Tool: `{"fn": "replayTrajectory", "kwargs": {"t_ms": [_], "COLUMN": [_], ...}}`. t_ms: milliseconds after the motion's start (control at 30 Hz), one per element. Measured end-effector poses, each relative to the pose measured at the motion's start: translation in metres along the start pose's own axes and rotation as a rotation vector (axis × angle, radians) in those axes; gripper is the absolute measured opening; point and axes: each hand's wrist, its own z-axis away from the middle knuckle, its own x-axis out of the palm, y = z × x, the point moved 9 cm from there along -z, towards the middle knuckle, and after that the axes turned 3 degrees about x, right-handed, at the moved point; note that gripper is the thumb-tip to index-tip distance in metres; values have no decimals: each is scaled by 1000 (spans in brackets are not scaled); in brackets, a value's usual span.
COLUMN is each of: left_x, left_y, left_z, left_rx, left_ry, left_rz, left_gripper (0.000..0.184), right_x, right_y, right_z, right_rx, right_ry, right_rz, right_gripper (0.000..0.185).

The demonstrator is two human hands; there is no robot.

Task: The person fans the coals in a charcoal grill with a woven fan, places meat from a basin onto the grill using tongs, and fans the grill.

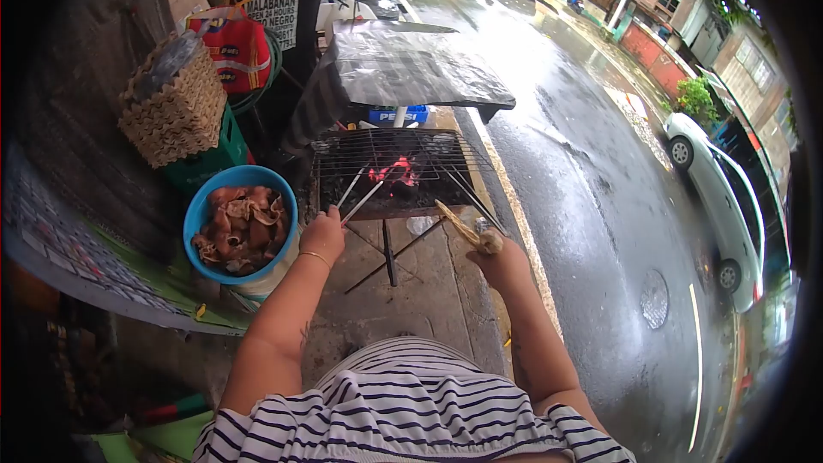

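My left hand (322,237) is closed round a pair of metal tongs (364,204), whose tips reach over the front of the charcoal grill (446,204). Red-hot coals (394,173) glow beneath the wire grate (343,151). In my right hand (504,264), to the right of the grill's front edge, is a pale yellow, twisted, elongated bundle (460,223); its kind is unclear. The bundle points up and left, apart from the coals.
Left of the grill stands a blue basin (195,250) holding brown meat-like pieces (244,227). Stacked egg trays (176,107) rest on a green crate (225,150). Behind the grill is a covered table (403,64). A wet road (583,206) with parked cars (716,193) runs along the right.
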Motion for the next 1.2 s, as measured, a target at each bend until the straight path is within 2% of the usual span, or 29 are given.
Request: {"fn": "replayTrajectory", "kwargs": {"t_ms": [300, 400, 500, 600, 800, 1033, 1200], "left_x": [-7, -1, 9, 10, 49, 52, 21], "left_y": [4, -6, -17, -24, -32, -22, -16], "left_z": [3, 13, 27, 44, 66, 60, 65], "left_rx": [60, 70, 5, -30, -147, -222, -193], "left_ry": [-9, 102, 64, 104, 44, -5, 77], "left_rz": [-153, -139, -92, 37, 369, 358, 269], "left_gripper": [42, 49, 49, 47, 39, 41, 42], "right_x": [13, 17, 18, 19, 18, 22, 25], "right_y": [-13, -17, -19, -20, -25, -25, -22], "right_z": [-49, -52, -52, -49, -49, -38, -31], "right_rx": [-37, -34, -35, -42, -41, -47, -99], "right_ry": [80, 70, 66, 62, 35, 45, 44], "right_rz": [-20, -4, -13, -9, -19, -69, -113], "right_gripper": [34, 34, 34, 36, 38, 38, 38]}}
